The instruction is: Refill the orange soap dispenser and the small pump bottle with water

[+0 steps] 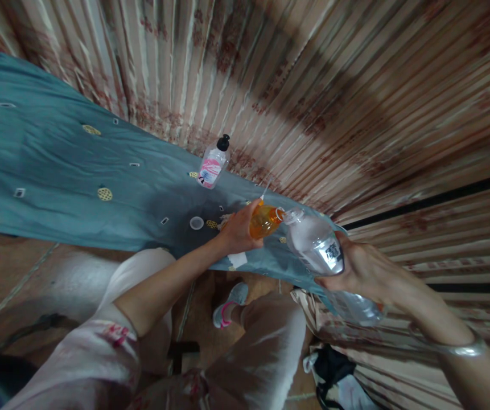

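Left hand (241, 229) grips small orange bottle (265, 221) over blue cloth-covered surface (138, 165); right hand (362, 267) clasps large clear bottle (315, 242), tilted, neck at orange bottle's mouth, apparently touching. Pump bottle (214, 164), black-topped, stands near curtain (236, 74); small round cap (196, 222) lies nearer person.

no legible words; qr code (332, 251) on large bottle (308, 239).
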Motion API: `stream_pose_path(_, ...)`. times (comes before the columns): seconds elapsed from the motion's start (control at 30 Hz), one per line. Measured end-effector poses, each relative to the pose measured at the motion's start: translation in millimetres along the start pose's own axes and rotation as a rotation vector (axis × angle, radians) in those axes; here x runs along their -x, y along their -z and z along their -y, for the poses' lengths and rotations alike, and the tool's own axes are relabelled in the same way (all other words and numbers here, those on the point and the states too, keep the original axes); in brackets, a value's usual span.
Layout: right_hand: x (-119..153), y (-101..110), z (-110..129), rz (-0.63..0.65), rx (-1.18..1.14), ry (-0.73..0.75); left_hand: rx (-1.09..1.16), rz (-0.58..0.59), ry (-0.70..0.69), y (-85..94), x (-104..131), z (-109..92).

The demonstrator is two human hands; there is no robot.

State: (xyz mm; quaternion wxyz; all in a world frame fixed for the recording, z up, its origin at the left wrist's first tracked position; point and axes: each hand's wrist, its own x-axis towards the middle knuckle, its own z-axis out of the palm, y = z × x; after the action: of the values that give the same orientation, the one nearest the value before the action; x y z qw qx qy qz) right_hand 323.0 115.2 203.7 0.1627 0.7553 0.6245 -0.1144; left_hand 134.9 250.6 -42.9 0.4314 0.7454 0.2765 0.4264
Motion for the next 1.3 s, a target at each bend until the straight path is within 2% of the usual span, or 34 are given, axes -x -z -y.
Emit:
stream_pose_path(0.43,-0.9,-3.9,-4.7,-0.048,0.001,0.032,0.005,-0.014,-0.01,-0.2,0.0,0.7)
stream_pose_path(0.83,0.0,-1.9,-0.3,-0.027,0.023,0.005,0.019,-0.007,0.016,0.7,-0.1,-2.8)
stream_pose_path(1.3,-0.8,-4.7,-6.4,-0.051,-0.005,0.06,0.011,-0.002,-0.002,2.0,-0.4,-2.0)
